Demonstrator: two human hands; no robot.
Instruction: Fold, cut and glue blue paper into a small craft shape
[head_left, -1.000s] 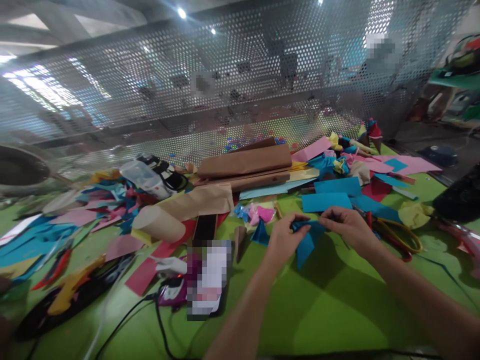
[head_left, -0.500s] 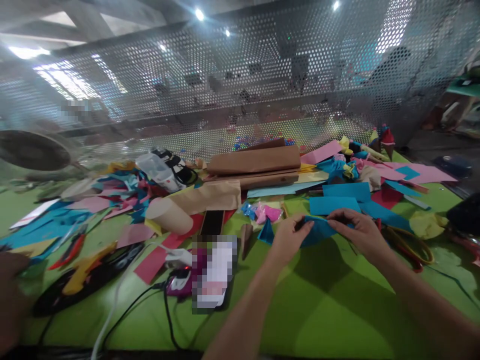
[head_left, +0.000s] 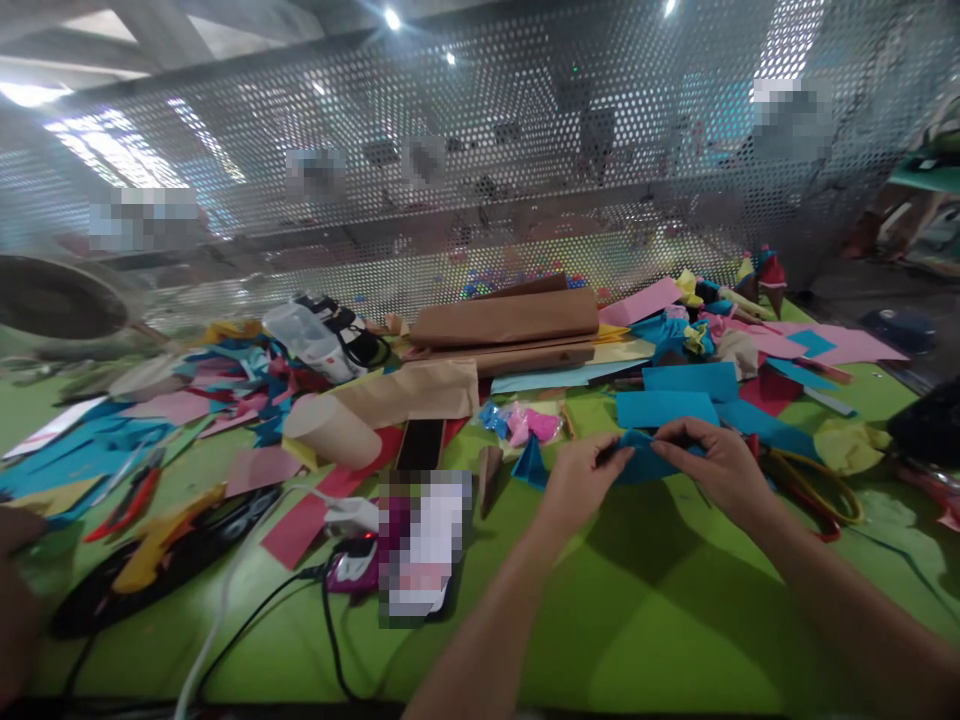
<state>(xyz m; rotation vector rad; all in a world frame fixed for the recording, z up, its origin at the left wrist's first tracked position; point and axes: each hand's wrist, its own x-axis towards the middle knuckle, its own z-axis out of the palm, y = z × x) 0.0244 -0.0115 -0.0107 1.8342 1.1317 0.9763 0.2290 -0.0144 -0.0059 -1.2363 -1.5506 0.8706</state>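
My left hand and my right hand both pinch a small piece of blue paper just above the green table. The paper is curled between my fingers, its lower part hidden behind my hands. A small blue paper cone lies just left of my left hand. Flat blue sheets lie right behind the held paper.
Scissors with yellow and red handles lie right of my right hand. Brown paper rolls, a pale cone, pink and blue scraps, a glue gun, cables and a perforated metal screen surround the work spot.
The blue paper hung down flat from my fingers a second ago; now it is rolled up tighter between both hands, which sit a little closer together. The view shifted slightly.
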